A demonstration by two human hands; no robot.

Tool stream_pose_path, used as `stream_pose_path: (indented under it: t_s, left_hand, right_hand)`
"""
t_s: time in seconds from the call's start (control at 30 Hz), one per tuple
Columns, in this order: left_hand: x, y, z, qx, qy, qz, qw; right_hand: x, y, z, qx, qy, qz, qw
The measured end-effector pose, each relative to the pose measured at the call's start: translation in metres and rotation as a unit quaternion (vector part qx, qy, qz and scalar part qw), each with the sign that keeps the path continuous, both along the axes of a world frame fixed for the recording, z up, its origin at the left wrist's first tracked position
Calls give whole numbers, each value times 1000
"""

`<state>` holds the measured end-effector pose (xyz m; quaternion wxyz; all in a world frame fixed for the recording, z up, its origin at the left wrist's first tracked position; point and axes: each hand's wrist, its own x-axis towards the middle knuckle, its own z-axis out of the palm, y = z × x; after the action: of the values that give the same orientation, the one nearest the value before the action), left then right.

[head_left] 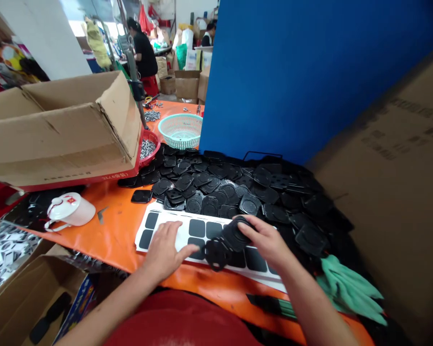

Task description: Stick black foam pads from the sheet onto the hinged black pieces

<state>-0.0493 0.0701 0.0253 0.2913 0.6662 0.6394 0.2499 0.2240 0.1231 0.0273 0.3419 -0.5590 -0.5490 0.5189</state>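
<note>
Fingers (247, 229), right hand (269, 245), pinch black disc (234, 234) over sheet (175, 222) near edge

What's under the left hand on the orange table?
The left hand lies flat on a white sheet of black square pads. Whether pads sit beneath the palm is hidden. The right hand holds a black part beside it.

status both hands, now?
Left hand: open, flat on the white sheet.
Right hand: fingers closed on a black plastic part.
</note>
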Motion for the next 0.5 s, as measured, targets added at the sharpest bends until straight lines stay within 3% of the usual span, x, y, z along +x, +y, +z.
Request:
stream_pose_path:
  t_s: [0.03, 0.1, 0.17, 0.23, 0.3, 0.4, 0.5]
  left_hand:
    - [-12, -2, -3, 20, 86, -22, 996]
    - [-34, -8, -10, 34, 218, -77, 972]
    - [-50, -16, -18, 53, 291, -128, 947]
    - [-57, -25, -22, 101, 321, -166, 927]
    - [-60, -31, -20, 165, 325, -190, 912]
    - [-59, -33, -3, 252, 304, -204, 896]
    - [-54, -28, 14, 317, 249, -166, 900]
  right_hand:
    - [11, 8, -1, -18, -19, 25, 999]
    - [28, 20, -3, 17, -134, 43, 990]
    - [32, 23, -4, 131, -298, 13, 945]
    - [22, 15, -4, 253, -391, -4, 885]
    - [-1, -2, -4, 329, -368, 53, 868]
    - [-41, -35, -12, 350, -297, 201, 865]
    - [-70, -55, -31, 356, -279, 230, 862]
